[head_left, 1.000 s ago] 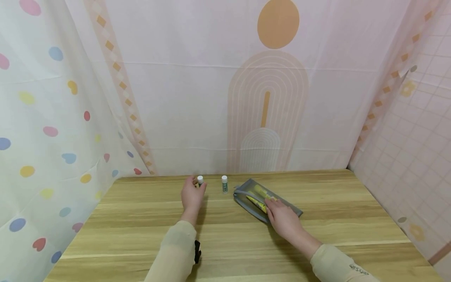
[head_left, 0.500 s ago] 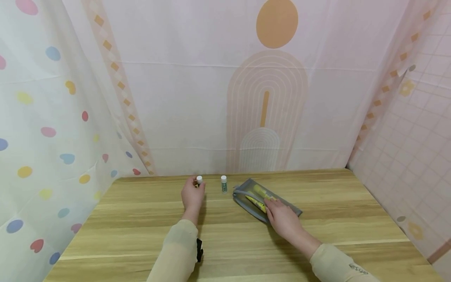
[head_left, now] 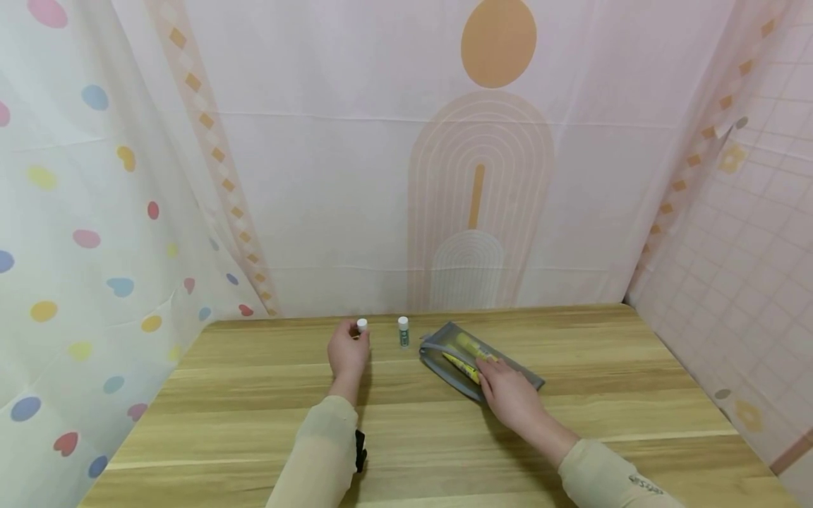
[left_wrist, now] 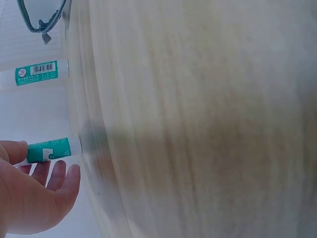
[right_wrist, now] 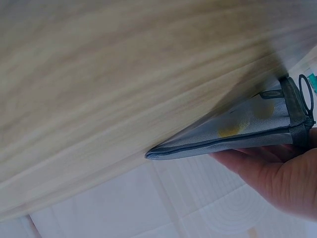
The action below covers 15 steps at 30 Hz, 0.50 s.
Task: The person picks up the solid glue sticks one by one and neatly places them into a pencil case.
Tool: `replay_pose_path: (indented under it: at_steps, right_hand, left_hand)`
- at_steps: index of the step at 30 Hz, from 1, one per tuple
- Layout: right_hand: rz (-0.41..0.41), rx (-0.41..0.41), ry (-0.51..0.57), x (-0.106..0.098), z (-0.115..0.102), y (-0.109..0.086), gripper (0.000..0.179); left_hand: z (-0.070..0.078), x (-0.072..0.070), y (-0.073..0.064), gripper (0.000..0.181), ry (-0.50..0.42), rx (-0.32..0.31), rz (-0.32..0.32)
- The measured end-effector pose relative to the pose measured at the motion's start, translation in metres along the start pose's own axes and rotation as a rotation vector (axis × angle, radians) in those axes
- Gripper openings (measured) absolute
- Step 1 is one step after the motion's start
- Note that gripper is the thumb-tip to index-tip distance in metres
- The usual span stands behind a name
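Observation:
At the back of the table, my left hand point(head_left: 347, 354) pinches a green-labelled glue stick point(left_wrist: 49, 150) between thumb and fingers. Its white cap point(head_left: 362, 324) shows above the hand; whether its base touches the table is hard to tell. A second glue stick point(head_left: 404, 333) stands upright to its right. My right hand point(head_left: 511, 395) rests on top of a grey mesh zip pouch point(head_left: 438, 363), fingers laid across it. Inside the pouch are a yellow pointed tube point(head_left: 461, 367) and another yellow item point(head_left: 470, 345), both partly covered by mesh and hand.
The wooden table point(head_left: 419, 444) runs back to a patterned curtain point(head_left: 343, 212). More curtains hang along its left and right sides. A black strap point(head_left: 360, 451) sits on the left sleeve.
The cap of the glue stick in my left hand has shifted slightly, and less of its body shows. My right hand stays on the pouch.

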State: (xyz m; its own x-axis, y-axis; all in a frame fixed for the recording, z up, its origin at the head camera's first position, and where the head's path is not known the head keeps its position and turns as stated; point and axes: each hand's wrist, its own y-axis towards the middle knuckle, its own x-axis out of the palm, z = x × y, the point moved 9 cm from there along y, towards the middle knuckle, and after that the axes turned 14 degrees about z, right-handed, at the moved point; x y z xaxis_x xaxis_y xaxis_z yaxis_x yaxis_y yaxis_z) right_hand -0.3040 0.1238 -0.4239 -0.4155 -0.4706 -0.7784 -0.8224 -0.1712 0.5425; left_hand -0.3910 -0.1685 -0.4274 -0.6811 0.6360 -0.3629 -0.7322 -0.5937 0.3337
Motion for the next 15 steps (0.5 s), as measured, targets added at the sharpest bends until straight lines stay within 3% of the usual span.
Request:
replay_pose_path:
  at_steps: [15]
  right_hand:
    - [0.024, -0.015, 0.0, 0.0003, 0.0005, 0.001, 0.03]
  left_hand:
    - [0.0015, 0.0034, -0.0048, 0.018, -0.015, 0.003, -0.044]
